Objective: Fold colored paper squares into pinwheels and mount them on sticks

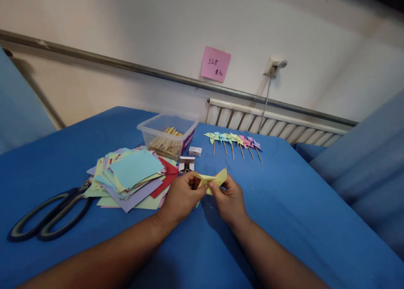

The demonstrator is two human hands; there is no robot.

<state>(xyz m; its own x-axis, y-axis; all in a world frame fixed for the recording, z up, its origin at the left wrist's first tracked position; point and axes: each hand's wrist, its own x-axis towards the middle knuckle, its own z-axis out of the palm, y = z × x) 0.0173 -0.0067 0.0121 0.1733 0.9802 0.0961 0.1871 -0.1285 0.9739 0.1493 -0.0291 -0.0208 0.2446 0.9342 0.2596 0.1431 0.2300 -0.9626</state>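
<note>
Both hands pinch a folded yellow paper pinwheel above the blue table cover. My left hand grips its left side, fingers closed on the paper. On the other side, my right hand presses its thumb near the centre of the folds. Just beyond my left hand stands a small open box with dark little pieces inside, too small to name surely. Left of that hand lies a loose pile of coloured paper sheets, a light blue one on top.
Large scissors lie at the left, blades partly under the paper. A clear plastic tub of wooden sticks stands behind the pile, beside a small closed box. Several finished pinwheels on sticks lie in a row at the back.
</note>
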